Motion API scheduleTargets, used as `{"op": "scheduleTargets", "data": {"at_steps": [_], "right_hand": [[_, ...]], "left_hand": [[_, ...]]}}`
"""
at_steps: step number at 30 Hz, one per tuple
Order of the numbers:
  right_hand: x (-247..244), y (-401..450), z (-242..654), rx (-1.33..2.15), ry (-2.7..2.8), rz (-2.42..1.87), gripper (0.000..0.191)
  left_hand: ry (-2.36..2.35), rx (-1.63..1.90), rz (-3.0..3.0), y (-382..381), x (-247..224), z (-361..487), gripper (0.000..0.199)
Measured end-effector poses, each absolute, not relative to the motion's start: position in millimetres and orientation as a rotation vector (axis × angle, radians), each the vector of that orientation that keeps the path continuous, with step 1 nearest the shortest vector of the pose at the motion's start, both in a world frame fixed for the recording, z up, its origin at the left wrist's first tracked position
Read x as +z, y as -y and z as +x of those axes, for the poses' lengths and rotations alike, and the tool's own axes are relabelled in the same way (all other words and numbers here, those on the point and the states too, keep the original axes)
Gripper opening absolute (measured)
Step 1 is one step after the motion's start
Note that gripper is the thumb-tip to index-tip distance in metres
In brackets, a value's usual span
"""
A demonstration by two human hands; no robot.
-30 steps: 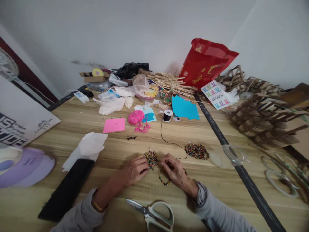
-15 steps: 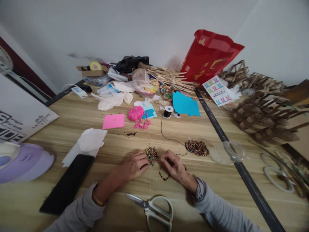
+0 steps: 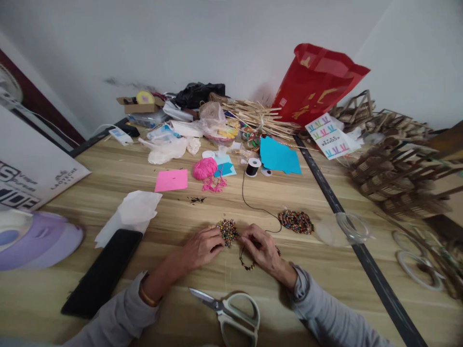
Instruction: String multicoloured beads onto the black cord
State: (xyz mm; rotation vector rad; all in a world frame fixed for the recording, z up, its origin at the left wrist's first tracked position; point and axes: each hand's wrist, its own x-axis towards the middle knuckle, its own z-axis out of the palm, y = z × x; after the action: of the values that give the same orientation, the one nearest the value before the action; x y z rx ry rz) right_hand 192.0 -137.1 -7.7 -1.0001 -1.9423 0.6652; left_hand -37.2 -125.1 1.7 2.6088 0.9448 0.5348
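Note:
A small pile of multicoloured beads (image 3: 227, 232) lies on the wooden table. At its left edge rests my left hand (image 3: 204, 246), fingers curled and touching the pile; whether a bead is between them I cannot make out. My right hand (image 3: 261, 246), on the pile's right side, pinches a thin black cord (image 3: 240, 250). Several beads (image 3: 248, 267) are threaded on the cord, which hangs in a loop below the fingers. Farther right sits a coil of strung beads (image 3: 296, 221). Black thread runs from a spool (image 3: 253, 167) toward my right hand.
Scissors (image 3: 231, 311) lie near the front edge. A black phone (image 3: 103, 274) and white paper (image 3: 132, 214) are at left, beside a purple cap (image 3: 47, 238). Pink yarn (image 3: 205, 168), pink paper (image 3: 171, 180) and blue paper (image 3: 280, 155) lie farther back. Woven baskets (image 3: 383, 178) crowd the right.
The whole view has shifted slightly. Both hands stay almost in place, the right one still pinching the cord.

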Motion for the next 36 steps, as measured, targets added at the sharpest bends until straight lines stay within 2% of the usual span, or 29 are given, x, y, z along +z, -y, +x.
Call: {"op": "scheduleTargets", "data": {"at_steps": [36], "right_hand": [[-7.9, 137.2, 190.8, 0.666, 1.933, -0.998, 0.015]], "left_hand": [[-0.913, 0.602, 2.715, 128.2, 2.1, -28.0, 0.012]]}}
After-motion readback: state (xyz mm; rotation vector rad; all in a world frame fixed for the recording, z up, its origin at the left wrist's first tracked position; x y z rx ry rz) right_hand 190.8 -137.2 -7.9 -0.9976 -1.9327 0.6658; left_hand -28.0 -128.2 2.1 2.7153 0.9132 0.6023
